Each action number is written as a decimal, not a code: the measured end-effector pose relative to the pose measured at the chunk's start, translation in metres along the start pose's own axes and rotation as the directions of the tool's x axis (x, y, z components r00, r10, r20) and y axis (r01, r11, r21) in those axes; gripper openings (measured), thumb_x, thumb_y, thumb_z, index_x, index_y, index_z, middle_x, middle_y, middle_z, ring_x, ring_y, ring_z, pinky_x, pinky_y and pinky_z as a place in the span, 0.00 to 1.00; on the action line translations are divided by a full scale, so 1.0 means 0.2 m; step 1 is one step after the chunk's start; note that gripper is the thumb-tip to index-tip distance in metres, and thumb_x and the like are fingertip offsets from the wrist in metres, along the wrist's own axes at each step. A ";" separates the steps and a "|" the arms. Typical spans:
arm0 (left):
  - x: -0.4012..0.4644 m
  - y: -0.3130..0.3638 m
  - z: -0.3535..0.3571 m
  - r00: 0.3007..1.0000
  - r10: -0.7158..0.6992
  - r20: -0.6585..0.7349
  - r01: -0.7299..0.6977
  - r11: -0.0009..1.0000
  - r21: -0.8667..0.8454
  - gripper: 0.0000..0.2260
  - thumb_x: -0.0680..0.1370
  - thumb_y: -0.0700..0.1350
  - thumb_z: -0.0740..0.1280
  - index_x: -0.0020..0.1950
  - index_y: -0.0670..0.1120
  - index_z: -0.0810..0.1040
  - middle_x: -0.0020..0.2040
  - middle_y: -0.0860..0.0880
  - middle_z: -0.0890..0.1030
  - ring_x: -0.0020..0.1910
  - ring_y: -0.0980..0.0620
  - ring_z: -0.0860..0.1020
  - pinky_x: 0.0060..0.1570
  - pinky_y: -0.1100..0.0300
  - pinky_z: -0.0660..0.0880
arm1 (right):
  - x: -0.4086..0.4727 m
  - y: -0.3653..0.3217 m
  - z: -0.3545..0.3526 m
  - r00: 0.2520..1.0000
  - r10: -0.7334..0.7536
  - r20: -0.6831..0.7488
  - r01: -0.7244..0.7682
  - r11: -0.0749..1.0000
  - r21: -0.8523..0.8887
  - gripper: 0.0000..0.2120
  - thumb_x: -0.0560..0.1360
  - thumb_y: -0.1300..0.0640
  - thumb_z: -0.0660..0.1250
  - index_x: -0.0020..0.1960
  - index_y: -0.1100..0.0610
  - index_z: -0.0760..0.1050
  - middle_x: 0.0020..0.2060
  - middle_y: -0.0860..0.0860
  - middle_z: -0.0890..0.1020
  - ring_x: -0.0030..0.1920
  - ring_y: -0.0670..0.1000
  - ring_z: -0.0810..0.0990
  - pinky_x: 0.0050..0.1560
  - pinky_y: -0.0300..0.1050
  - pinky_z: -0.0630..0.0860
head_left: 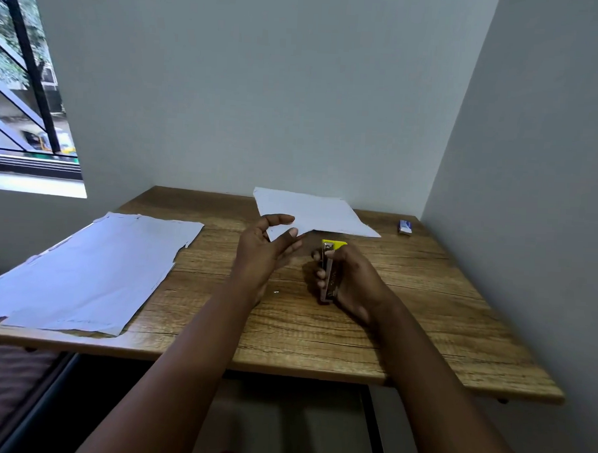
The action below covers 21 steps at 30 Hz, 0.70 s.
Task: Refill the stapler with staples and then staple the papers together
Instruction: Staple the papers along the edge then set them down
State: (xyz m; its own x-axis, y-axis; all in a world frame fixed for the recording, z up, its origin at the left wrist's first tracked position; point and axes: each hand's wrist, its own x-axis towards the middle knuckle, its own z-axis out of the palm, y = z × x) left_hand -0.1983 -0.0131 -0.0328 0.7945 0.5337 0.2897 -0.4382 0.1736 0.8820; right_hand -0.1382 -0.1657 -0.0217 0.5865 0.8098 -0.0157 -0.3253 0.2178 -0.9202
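My right hand grips a small metal stapler with a yellow tip, held above the middle of the wooden table. Just to its left, my left hand pinches the near corner of a white sheet of paper between thumb and fingers. The rest of that sheet lies at the back of the table. A small blue and white staple box sits at the far right corner. A tiny loose staple lies on the wood below my left hand.
A larger stack of white papers covers the table's left side and overhangs its edge. Grey walls close in behind and on the right. A barred window is at the far left.
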 end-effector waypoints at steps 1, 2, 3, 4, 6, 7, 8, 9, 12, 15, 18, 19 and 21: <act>0.00 0.00 0.00 1.000 0.018 0.020 -0.018 1.000 -0.009 0.09 0.74 0.37 0.74 0.48 0.51 0.84 0.53 0.47 0.86 0.53 0.47 0.84 0.49 0.58 0.82 | 0.00 0.00 0.00 1.000 -0.008 0.012 0.008 1.000 -0.009 0.05 0.79 0.59 0.55 0.48 0.60 0.67 0.33 0.54 0.66 0.33 0.50 0.65 0.35 0.44 0.62; -0.01 0.01 0.01 0.999 0.035 0.041 -0.035 0.999 -0.007 0.09 0.74 0.37 0.74 0.49 0.51 0.85 0.56 0.45 0.84 0.54 0.46 0.84 0.50 0.58 0.81 | 0.00 0.01 0.00 0.999 -0.037 0.010 0.038 0.998 -0.047 0.04 0.80 0.59 0.57 0.51 0.60 0.67 0.34 0.54 0.69 0.33 0.50 0.68 0.35 0.43 0.66; -0.01 0.01 0.01 0.997 0.049 0.063 -0.049 0.999 0.004 0.09 0.74 0.38 0.74 0.49 0.51 0.85 0.57 0.44 0.84 0.54 0.46 0.84 0.51 0.58 0.81 | 0.00 0.03 0.00 0.998 -0.068 0.001 0.068 0.992 -0.108 0.05 0.81 0.58 0.59 0.53 0.60 0.68 0.35 0.54 0.72 0.33 0.49 0.72 0.34 0.42 0.70; -0.02 0.01 0.01 0.995 0.061 0.079 -0.063 0.998 0.023 0.09 0.74 0.38 0.73 0.49 0.51 0.85 0.57 0.44 0.84 0.53 0.47 0.84 0.50 0.58 0.80 | 0.00 0.04 0.00 0.996 -0.090 -0.005 0.088 0.982 -0.165 0.06 0.80 0.58 0.61 0.55 0.60 0.69 0.35 0.52 0.76 0.33 0.48 0.75 0.34 0.41 0.73; -0.02 0.00 0.01 0.991 0.082 0.107 -0.090 0.993 0.072 0.09 0.74 0.37 0.73 0.49 0.51 0.85 0.52 0.48 0.85 0.50 0.51 0.84 0.48 0.59 0.80 | 0.00 0.06 -0.01 0.993 -0.120 0.001 0.117 0.970 -0.214 0.08 0.78 0.56 0.64 0.56 0.57 0.73 0.34 0.49 0.80 0.34 0.46 0.80 0.35 0.39 0.76; -0.02 0.01 0.02 0.989 0.086 0.117 -0.096 0.992 0.086 0.09 0.74 0.37 0.73 0.49 0.51 0.84 0.51 0.49 0.86 0.49 0.52 0.83 0.47 0.60 0.79 | 0.00 0.06 -0.02 0.991 -0.137 0.006 0.135 0.968 -0.211 0.09 0.76 0.55 0.66 0.56 0.56 0.74 0.35 0.48 0.81 0.34 0.45 0.80 0.35 0.39 0.77; -0.02 0.01 0.02 0.988 0.087 0.124 -0.099 0.991 0.093 0.09 0.74 0.36 0.73 0.49 0.50 0.84 0.50 0.49 0.86 0.49 0.53 0.84 0.47 0.61 0.79 | -0.01 0.05 -0.02 0.988 -0.153 0.005 0.151 0.968 -0.200 0.12 0.74 0.54 0.68 0.56 0.55 0.74 0.36 0.47 0.81 0.35 0.45 0.81 0.36 0.39 0.77; -0.02 0.01 0.02 0.987 0.091 0.129 -0.104 0.990 0.100 0.10 0.74 0.36 0.73 0.49 0.50 0.84 0.50 0.49 0.86 0.50 0.53 0.84 0.47 0.61 0.79 | 0.00 0.05 -0.02 0.986 -0.167 -0.004 0.164 0.970 -0.180 0.13 0.72 0.53 0.69 0.56 0.54 0.75 0.37 0.47 0.81 0.35 0.46 0.81 0.36 0.40 0.77; -0.03 0.00 0.03 0.984 0.112 0.140 -0.129 0.984 0.119 0.10 0.74 0.34 0.72 0.50 0.48 0.84 0.52 0.48 0.86 0.53 0.51 0.83 0.51 0.58 0.79 | 0.00 0.05 -0.04 0.979 -0.200 -0.036 0.193 0.971 -0.144 0.10 0.74 0.55 0.70 0.54 0.54 0.77 0.40 0.49 0.80 0.35 0.46 0.79 0.34 0.41 0.76; -0.03 -0.01 0.03 0.978 0.138 0.158 -0.163 0.974 0.157 0.11 0.74 0.34 0.72 0.51 0.47 0.83 0.55 0.43 0.85 0.57 0.43 0.82 0.59 0.47 0.77 | 0.00 0.04 -0.04 0.974 -0.215 -0.069 0.198 0.961 -0.193 0.12 0.72 0.49 0.70 0.50 0.55 0.77 0.37 0.50 0.78 0.35 0.46 0.76 0.34 0.39 0.74; -0.02 -0.02 0.03 0.967 0.183 0.177 -0.219 0.951 0.217 0.12 0.74 0.33 0.72 0.51 0.49 0.83 0.55 0.45 0.84 0.58 0.45 0.81 0.61 0.45 0.76 | 0.00 0.02 -0.04 0.976 -0.201 -0.087 0.187 0.971 -0.146 0.18 0.71 0.46 0.68 0.51 0.59 0.76 0.35 0.52 0.78 0.34 0.47 0.76 0.37 0.41 0.74; -0.02 -0.02 0.04 0.965 0.191 0.181 -0.230 0.947 0.225 0.12 0.74 0.33 0.72 0.51 0.49 0.83 0.55 0.46 0.85 0.58 0.46 0.81 0.61 0.46 0.76 | 0.00 0.02 -0.04 0.976 -0.198 -0.091 0.185 0.973 -0.137 0.17 0.72 0.46 0.67 0.51 0.59 0.77 0.35 0.53 0.78 0.34 0.47 0.76 0.37 0.42 0.74; -0.02 -0.02 0.04 0.962 0.197 0.189 -0.239 0.943 0.232 0.13 0.73 0.33 0.73 0.51 0.50 0.83 0.54 0.49 0.85 0.56 0.49 0.82 0.58 0.51 0.77 | 0.01 0.02 -0.04 0.975 -0.198 -0.104 0.183 0.973 -0.137 0.17 0.72 0.46 0.68 0.50 0.59 0.78 0.36 0.53 0.79 0.35 0.48 0.76 0.38 0.42 0.75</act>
State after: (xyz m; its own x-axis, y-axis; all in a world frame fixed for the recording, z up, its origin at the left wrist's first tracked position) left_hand -0.1967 -0.0221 -0.0352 0.7573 0.3913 0.5229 -0.5056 -0.1555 0.8486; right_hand -0.1326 -0.1687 -0.0289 0.7130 0.6896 0.1266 -0.1072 0.2857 -0.9523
